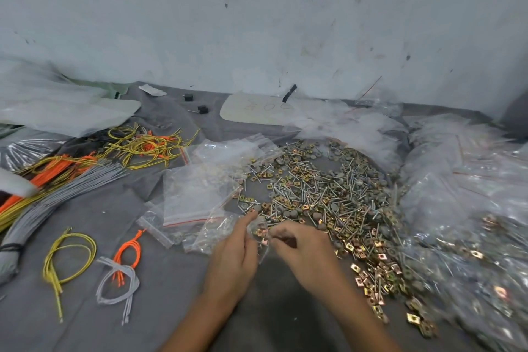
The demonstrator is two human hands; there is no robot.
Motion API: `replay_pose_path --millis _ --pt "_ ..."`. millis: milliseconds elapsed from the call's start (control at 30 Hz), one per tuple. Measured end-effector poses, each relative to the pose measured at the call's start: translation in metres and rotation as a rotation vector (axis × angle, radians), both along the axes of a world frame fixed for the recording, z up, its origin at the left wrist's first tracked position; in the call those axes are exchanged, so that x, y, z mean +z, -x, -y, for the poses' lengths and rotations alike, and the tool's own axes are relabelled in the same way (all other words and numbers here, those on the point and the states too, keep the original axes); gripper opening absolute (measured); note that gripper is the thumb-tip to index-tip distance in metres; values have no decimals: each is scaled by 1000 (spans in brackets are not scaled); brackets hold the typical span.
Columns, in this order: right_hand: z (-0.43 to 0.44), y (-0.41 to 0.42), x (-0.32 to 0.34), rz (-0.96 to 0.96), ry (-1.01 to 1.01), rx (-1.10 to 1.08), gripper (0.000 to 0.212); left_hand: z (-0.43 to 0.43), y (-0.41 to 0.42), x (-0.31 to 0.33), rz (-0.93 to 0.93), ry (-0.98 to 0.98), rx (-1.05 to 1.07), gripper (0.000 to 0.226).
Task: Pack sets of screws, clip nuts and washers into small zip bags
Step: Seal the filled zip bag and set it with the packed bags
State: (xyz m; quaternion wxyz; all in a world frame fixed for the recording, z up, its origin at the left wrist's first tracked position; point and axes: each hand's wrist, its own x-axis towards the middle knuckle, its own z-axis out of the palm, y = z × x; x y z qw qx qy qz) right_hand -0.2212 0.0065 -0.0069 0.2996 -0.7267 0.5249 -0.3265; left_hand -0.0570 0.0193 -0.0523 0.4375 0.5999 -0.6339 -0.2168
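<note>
two hands meet over the grey cloth (143, 308), spare bags (197, 194) to their left. the left hand (235, 254) pinches one edge of a small zip bag (257, 225) holding clip nuts (263, 234); the right hand (300, 246), fingers curled, seems to pinch the other. the heap (328, 194) of loose screws and washers lies just beyond, nearer the right hand.

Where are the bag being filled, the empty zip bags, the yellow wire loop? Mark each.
bag being filled (262, 233): head view, its nut-filled middle.
empty zip bags (197, 194): head view, top bag's middle.
yellow wire loop (51, 273): head view, left strands.
</note>
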Motion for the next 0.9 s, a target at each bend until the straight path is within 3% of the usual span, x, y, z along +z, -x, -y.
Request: replay_pose_path --millis 167,300,567,733,900 --pt "6 -19 1 -300 126 -30 10 -1 0 0 3 26 -1 48" --pt "3 -25 5 -363 196 -5 10 0 0 0 -15 36 -7 48" --pt "6 -34 15 -533 76 104 15 -1 -1 -2 -6 85 -23 48" --pt "5 -37 19 -546 87 156 22 0 -1 -2 -12 97 3 49" --pt "4 -31 25 -361 63 111 19 0 -1 -1 -68 90 52 45"
